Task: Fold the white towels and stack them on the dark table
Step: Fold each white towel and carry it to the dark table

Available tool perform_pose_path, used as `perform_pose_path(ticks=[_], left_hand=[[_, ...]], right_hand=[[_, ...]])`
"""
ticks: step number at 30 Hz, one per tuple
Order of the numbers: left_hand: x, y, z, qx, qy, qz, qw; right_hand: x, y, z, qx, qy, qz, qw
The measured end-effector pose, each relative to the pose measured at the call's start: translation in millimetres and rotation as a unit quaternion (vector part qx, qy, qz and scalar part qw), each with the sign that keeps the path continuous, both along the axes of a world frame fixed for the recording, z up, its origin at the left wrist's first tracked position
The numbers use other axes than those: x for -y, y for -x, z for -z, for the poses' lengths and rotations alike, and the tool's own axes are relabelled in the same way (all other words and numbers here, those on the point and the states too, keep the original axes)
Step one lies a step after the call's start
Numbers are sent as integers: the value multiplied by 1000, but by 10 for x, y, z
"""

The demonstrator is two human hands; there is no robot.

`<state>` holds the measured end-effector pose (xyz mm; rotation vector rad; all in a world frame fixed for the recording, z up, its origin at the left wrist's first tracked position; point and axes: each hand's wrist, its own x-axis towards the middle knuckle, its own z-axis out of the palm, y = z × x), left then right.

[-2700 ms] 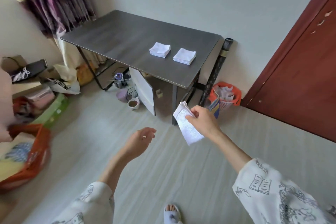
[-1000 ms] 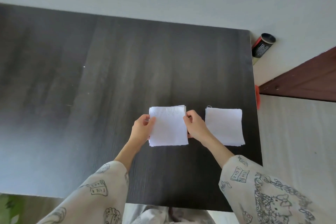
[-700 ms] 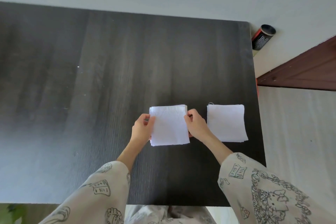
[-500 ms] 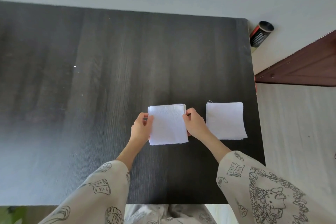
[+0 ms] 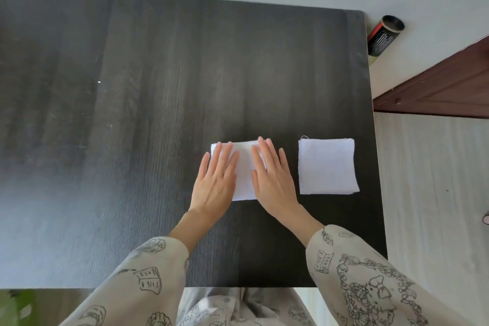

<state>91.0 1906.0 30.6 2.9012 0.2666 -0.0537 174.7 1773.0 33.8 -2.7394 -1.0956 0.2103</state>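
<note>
Two stacks of folded white towels lie on the dark table [image 5: 132, 114] near its right end. My left hand [image 5: 215, 180] and my right hand [image 5: 272, 180] rest flat, palms down and fingers straight, on the left stack [image 5: 244, 172]. They cover most of it; only a strip between them and its far edge show. The right stack [image 5: 327, 165] lies square and untouched, a short gap to the right of my right hand.
The table's right edge runs close beside the right stack, with pale floor beyond. A dark tube [image 5: 385, 37] leans on the wall past the far right corner. A reddish-brown door [image 5: 444, 87] stands at the right. The table's near edge is just below my sleeves.
Earlier my right hand carried a folded towel to the table. Both hands then gripped the left stack by its sides. Now they have let go and lie flat on top of it.
</note>
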Motion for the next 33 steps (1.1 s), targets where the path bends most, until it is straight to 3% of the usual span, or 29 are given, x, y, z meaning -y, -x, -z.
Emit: perform_pose_path(ticks=[4, 8, 11, 17, 20, 23, 33], left_hand=[[-123, 25, 89, -113, -4, -7, 994], [-220, -3, 102, -150, -13, 19, 988], [-241, -57, -13, -141, 4, 28, 990], [122, -261, -540, -47, 105, 54, 992], [623, -426, -824, -45, 177, 90, 979], [1284, -549, -1041, -53, 197, 156, 967], [4326, -341, -1362, -95, 233, 370, 894]], right_hand=[[9, -62, 83, -22, 105, -14, 994], [-4, -105, 65, -47, 117, -22, 992], [4, -87, -58, -57, 79, 7, 995], [587, 98, -524, -97, -41, 179, 978], [1205, 265, -786, -88, -116, 297, 944], [1919, 464, -972, -82, -122, 393, 908], [4801, 1645, -1325, -4, -216, 585, 781]])
